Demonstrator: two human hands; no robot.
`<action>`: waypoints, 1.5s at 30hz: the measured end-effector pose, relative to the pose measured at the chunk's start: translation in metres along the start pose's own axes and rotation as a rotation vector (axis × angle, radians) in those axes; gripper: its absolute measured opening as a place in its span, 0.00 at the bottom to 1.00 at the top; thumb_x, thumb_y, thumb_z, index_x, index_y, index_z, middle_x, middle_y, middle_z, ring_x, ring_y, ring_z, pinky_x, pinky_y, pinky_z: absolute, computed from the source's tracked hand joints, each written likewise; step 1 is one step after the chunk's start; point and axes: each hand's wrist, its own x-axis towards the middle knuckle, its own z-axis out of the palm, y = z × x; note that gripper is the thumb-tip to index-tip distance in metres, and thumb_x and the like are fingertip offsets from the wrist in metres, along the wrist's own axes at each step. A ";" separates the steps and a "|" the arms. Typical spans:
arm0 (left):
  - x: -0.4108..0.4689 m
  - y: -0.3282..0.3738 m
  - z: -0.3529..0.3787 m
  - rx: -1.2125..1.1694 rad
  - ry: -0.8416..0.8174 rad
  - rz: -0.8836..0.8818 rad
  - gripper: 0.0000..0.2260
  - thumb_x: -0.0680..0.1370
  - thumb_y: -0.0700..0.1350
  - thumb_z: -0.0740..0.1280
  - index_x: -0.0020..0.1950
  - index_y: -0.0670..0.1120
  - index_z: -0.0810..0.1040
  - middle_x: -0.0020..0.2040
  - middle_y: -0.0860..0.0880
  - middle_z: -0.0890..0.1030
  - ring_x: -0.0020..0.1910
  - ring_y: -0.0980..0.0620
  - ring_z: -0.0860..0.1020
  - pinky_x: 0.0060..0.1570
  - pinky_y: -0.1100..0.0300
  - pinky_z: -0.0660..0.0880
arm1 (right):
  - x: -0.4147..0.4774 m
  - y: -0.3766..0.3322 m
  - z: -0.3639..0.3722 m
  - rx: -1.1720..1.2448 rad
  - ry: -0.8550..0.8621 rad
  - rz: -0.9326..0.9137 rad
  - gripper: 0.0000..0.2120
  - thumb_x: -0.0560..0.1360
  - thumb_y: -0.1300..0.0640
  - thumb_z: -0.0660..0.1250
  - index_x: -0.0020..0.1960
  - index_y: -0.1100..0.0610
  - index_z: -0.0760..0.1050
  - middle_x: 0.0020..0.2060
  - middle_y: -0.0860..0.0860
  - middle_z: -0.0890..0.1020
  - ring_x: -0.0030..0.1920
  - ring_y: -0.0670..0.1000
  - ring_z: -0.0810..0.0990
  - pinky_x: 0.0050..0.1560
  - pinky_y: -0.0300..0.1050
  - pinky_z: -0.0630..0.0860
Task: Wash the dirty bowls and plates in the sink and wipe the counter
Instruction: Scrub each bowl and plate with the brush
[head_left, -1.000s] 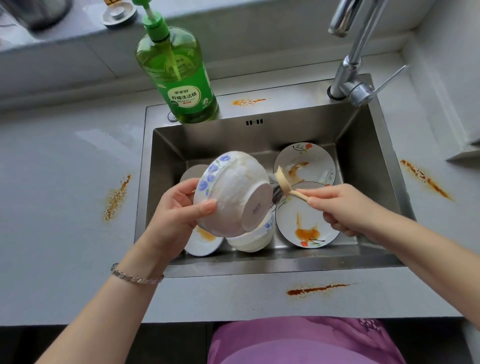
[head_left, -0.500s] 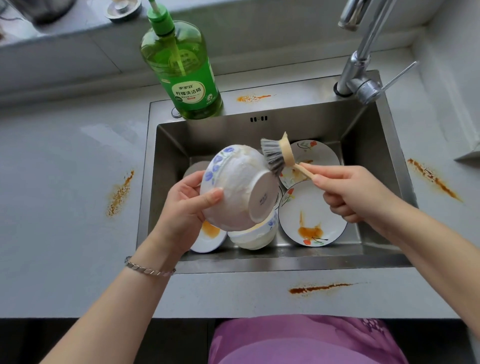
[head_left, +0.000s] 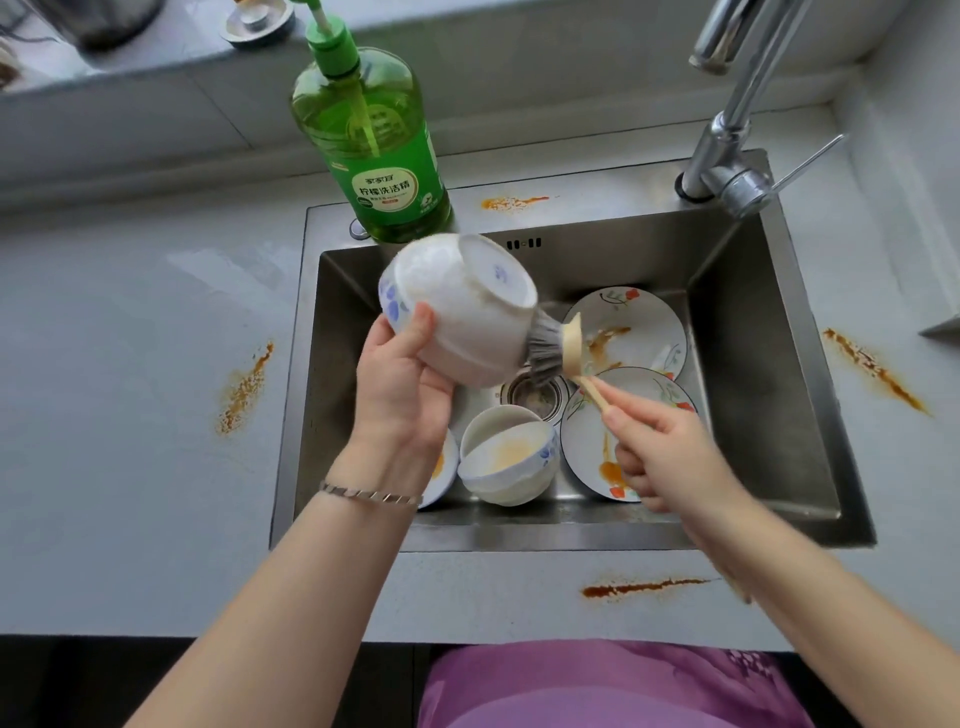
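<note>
My left hand (head_left: 402, 387) grips a white bowl with blue flowers (head_left: 462, 306) by its rim, bottom turned up, above the steel sink (head_left: 769, 364). My right hand (head_left: 660, 447) holds the wooden handle of a dish brush (head_left: 553, 351), whose grey bristles press against the bowl's outer side. Below in the sink lie a second bowl (head_left: 511, 460) with orange residue and two flowered plates (head_left: 634, 327) (head_left: 587, 441) smeared with sauce. A third plate (head_left: 444, 467) shows partly under my left wrist.
A green dish soap bottle (head_left: 374, 145) stands at the sink's back left corner, the tap (head_left: 727, 161) at the back right. Orange sauce streaks mark the counter at left (head_left: 244, 389), right (head_left: 872, 369), front (head_left: 644, 587) and behind the sink (head_left: 511, 201).
My left hand has lifted and turned the bowl so its base faces up and away. The brush has moved from the bowl's top edge down to its right side.
</note>
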 end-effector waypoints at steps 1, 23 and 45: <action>0.003 -0.002 0.006 -0.033 0.047 -0.001 0.07 0.78 0.36 0.61 0.54 0.45 0.73 0.54 0.44 0.80 0.54 0.46 0.79 0.56 0.47 0.76 | -0.004 0.002 0.007 -0.021 0.011 -0.064 0.16 0.79 0.58 0.58 0.56 0.38 0.73 0.18 0.39 0.68 0.18 0.39 0.63 0.19 0.27 0.58; 0.007 -0.012 0.019 -0.215 0.233 -0.147 0.14 0.78 0.37 0.64 0.63 0.40 0.69 0.61 0.36 0.76 0.60 0.40 0.76 0.61 0.42 0.72 | -0.001 0.026 0.023 -0.257 0.204 -0.290 0.19 0.79 0.58 0.59 0.64 0.39 0.70 0.29 0.35 0.77 0.24 0.39 0.68 0.27 0.28 0.63; -0.024 -0.029 -0.019 1.018 -0.204 -0.057 0.14 0.69 0.32 0.72 0.50 0.46 0.78 0.39 0.49 0.84 0.39 0.53 0.82 0.42 0.58 0.79 | -0.002 -0.019 -0.014 -0.799 0.056 -0.250 0.17 0.79 0.54 0.59 0.63 0.37 0.70 0.23 0.42 0.75 0.25 0.38 0.71 0.24 0.34 0.65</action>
